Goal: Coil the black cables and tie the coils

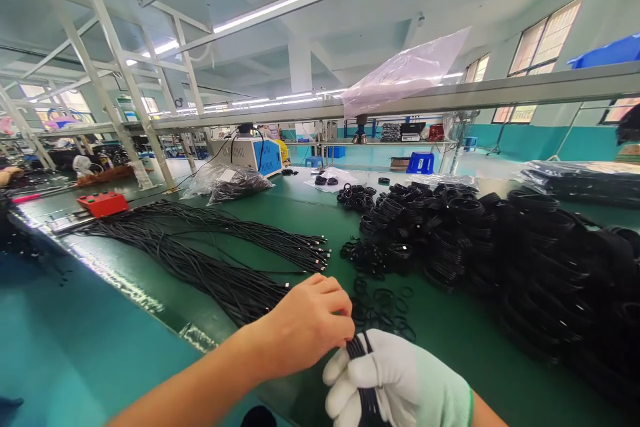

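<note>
A bundled coil of black cable (369, 400) is held upright low in the view, with my right hand (385, 373), in a white glove with a green cuff, wrapped round it. At the top end of the coil, the bare fingers of my left hand (320, 313) are pinched together, touching it. What lies between those fingertips is hidden. Just beyond my hands, thin black rings (383, 310) lie loose on the green tabletop (320, 213). Long straight black cables (200, 260) with metal plugs stretch out to the left of my left hand.
A large heap of coiled black cables (465, 227) covers the right side. A red box (103, 203) stands at the left edge, and a blue and white machine (257, 153) at the back beside a plastic bag (233, 183). A metal rail (300, 113) crosses above the table.
</note>
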The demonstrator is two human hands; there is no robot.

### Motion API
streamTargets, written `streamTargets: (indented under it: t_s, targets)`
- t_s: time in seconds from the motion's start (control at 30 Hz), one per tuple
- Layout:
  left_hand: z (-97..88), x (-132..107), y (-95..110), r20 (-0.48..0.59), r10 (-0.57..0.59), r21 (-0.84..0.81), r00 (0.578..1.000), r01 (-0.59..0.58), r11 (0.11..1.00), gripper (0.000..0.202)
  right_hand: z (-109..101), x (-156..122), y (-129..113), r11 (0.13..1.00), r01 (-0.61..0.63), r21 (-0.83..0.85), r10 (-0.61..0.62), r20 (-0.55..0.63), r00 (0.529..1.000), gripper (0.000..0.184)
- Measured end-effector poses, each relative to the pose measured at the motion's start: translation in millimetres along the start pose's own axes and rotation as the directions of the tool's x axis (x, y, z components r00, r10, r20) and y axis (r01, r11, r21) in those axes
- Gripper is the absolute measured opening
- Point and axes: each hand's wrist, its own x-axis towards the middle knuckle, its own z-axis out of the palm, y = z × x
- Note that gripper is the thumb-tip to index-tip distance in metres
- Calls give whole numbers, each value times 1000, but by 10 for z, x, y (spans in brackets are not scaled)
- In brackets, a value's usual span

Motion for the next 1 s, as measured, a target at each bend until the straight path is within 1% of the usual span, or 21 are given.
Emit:
streamTargets:
  t_s: [0.03,0.07,0.1,0.13,0.17,0.2,0.23,0.27,0.3,0.4,0.5,0.57,0.63,0.7,0.73,0.77,0.83,0.87,0.9,0.93,1.0]
  targets:
    - [-51,8,3,23,-38,-38,999,38,999,14,6,-12,3,999,-7,32,7,24,1000,27]
    - [-93,19,0,60,-92,-123,994,99,987,15,17,-27,-4,998,-15,55,12,55,998,28]
    - [-117,30,-6,110,-168,-270,980,192,944,14,30,-45,-19,997,-26,73,20,87,996,29]
    - [-117,38,-16,179,-246,-443,953,302,844,13,43,-62,-39,995,-42,89,32,111,993,29]
    - [-92,42,-25,256,-312,-597,915,403,693,10,54,-77,-61,993,-58,99,46,126,991,29]
    - [-42,39,-31,327,-360,-707,874,479,521,7,63,-89,-80,991,-67,119,52,125,991,29]
    - [27,30,-31,378,-390,-770,839,519,370,4,67,-95,-94,987,-70,141,54,115,992,29]
    - [109,16,-24,403,-410,-805,818,530,267,4,67,-97,-102,985,-63,162,47,100,994,28]
    - [197,-3,-8,403,-430,-824,808,525,214,7,63,-94,-103,983,-52,179,37,85,996,28]
    - [420,-72,76,354,-481,-880,802,460,119,17,40,-73,-80,986,-15,164,7,45,999,27]
    - [526,-125,170,304,-510,-922,805,382,54,20,20,-54,-56,997,27,78,-30,35,999,31]
    - [546,-138,221,259,-564,-927,784,365,81,19,15,-42,-57,999,42,14,-43,52,998,32]
    - [558,-143,264,191,-642,-918,743,366,151,15,14,-32,-78,995,26,-99,-19,70,997,31]
    - [591,-151,306,77,-694,-906,715,341,251,8,17,-29,-122,973,-2,-231,19,74,997,31]
    - [620,-160,327,-2,-701,-894,713,313,321,5,18,-33,-151,958,-19,-285,42,74,996,31]
    - [656,-172,347,-96,-696,-873,712,275,402,5,19,-43,-185,944,-37,-328,66,76,995,31]
    - [732,-200,389,-304,-640,-792,706,185,581,12,22,-77,-259,926,-63,-373,100,79,992,31]
    - [763,-213,410,-395,-600,-742,696,143,655,17,25,-101,-295,916,-76,-394,117,81,990,32]
    - [782,-222,430,-459,-562,-700,688,110,706,21,29,-126,-330,905,-88,-415,133,81,988,33]
    - [786,-226,450,-492,-537,-674,685,92,733,24,36,-152,-361,895,-99,-435,149,81,985,33]
    - [745,-220,485,-478,-528,-669,702,99,737,30,57,-199,-413,872,-120,-474,180,83,980,33]
